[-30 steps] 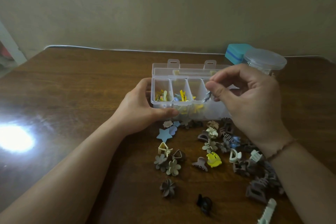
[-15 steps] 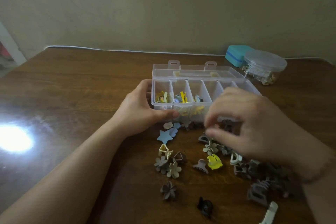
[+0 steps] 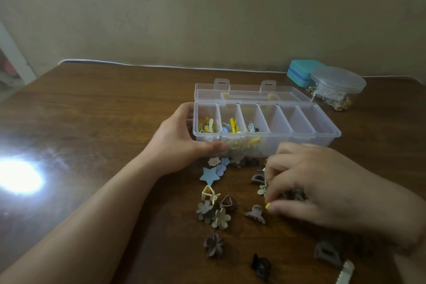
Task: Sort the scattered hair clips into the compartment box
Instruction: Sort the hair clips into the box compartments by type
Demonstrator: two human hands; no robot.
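Observation:
The clear compartment box (image 3: pixel 322 137) stands open on the table, its lid laid back. Its three left compartments hold small yellow and blue clips, and the right ones look bare. My left hand (image 3: pixel 177 143) grips the box's left end, thumb on the front wall. Scattered hair clips lie in front of it: a blue star clip (image 3: pixel 208 175), a cream triangle clip (image 3: pixel 208 193), flower clips (image 3: pixel 213 213) and a grey claw clip (image 3: pixel 255 213). My right hand (image 3: pixel 322 187) is curled down over the pile. Its fingertips touch a beige flower clip (image 3: pixel 261 190). A yellow clip (image 3: pixel 267 205) peeks out at the thumb tip.
A teal case (image 3: pixel 299 72) and a round clear lidded jar (image 3: pixel 337 87) of small items stand at the back right. More clips lie near me: a brown flower (image 3: pixel 213 244), a black clip (image 3: pixel 261 266), a grey claw (image 3: pixel 327 253) and a pale comb clip (image 3: pixel 344 272). Lamp glare (image 3: pixel 18 176) is at left.
My right hand left the box's third compartment, where a dark clip now lies, and came down and toward me onto the clip pile. My left hand and the box stayed put.

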